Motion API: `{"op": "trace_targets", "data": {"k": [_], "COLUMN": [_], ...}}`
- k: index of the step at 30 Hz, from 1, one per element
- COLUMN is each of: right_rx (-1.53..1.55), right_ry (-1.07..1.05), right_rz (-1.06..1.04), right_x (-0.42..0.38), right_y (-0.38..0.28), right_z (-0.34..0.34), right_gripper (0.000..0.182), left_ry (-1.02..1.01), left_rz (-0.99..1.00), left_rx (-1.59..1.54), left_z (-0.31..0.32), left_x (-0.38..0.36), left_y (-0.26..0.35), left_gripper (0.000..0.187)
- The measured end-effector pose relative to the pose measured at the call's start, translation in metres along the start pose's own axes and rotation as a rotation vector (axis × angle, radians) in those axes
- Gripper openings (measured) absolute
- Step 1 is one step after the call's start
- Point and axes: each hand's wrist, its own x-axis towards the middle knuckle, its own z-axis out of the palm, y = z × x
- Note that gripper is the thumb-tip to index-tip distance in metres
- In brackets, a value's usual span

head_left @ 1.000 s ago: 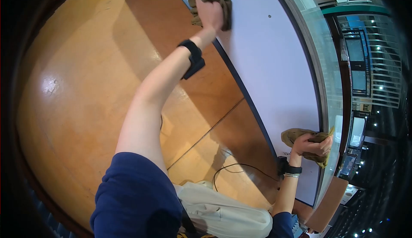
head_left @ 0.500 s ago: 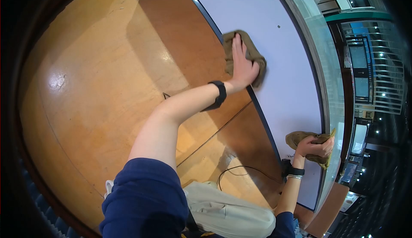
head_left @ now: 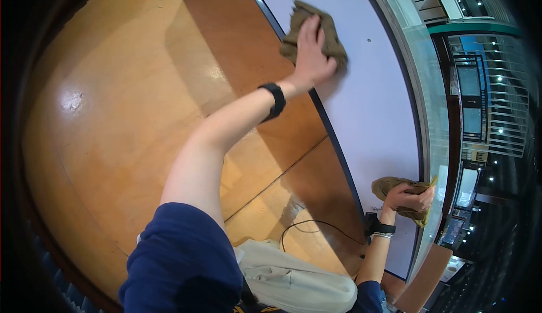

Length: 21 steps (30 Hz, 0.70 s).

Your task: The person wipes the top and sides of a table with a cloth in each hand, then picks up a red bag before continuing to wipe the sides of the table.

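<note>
A brown cloth (head_left: 330, 34) lies against a long pale white panel (head_left: 378, 104), overlapping its dark edge strip. My left hand (head_left: 313, 56) presses on this cloth, fingers extended over it and thumb at its side; a black band circles the wrist. Closer to my body, my right hand (head_left: 409, 198) is wrapped around a second, olive-brown cloth (head_left: 389, 185), bunched up. That cloth reaches over the panel's far border toward the glass (head_left: 440, 172). The right wrist carries a black watch and a beaded bracelet.
Tan, shiny flooring (head_left: 130, 115) spreads out on the left, with a darker brown strip beside the panel. A thin black cable (head_left: 316, 221) curls on the floor near my legs. Beyond the glass stand a white railing (head_left: 505, 98) and screens. A brown board (head_left: 423, 279) sits at lower right.
My left hand and its cloth have slid up and slightly left along the panel, away from my body. The right hand keeps its hold at nearly the same spot.
</note>
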Motion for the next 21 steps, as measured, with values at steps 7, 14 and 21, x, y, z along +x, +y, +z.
{"op": "trace_targets", "data": {"k": [7, 14, 21], "right_rx": [0.003, 0.033, 0.003], "right_ry": [-0.001, -0.019, 0.0], "right_rz": [-0.006, -0.028, -0.02], "right_x": [-0.003, 0.002, 0.0], "right_y": [0.004, 0.003, 0.003], "right_z": [0.002, -0.001, 0.001], "right_gripper": [0.048, 0.05, 0.048], "left_ry": [-0.2, 0.186, -0.072], "left_rz": [0.213, -0.079, 0.24], "left_rx": [0.317, 0.041, 0.345], "left_z": [-0.011, 0.002, 0.017], "left_x": [-0.007, 0.097, 0.009], "left_y": [-0.001, 0.019, 0.034], "left_gripper": [0.072, 0.058, 0.074]}}
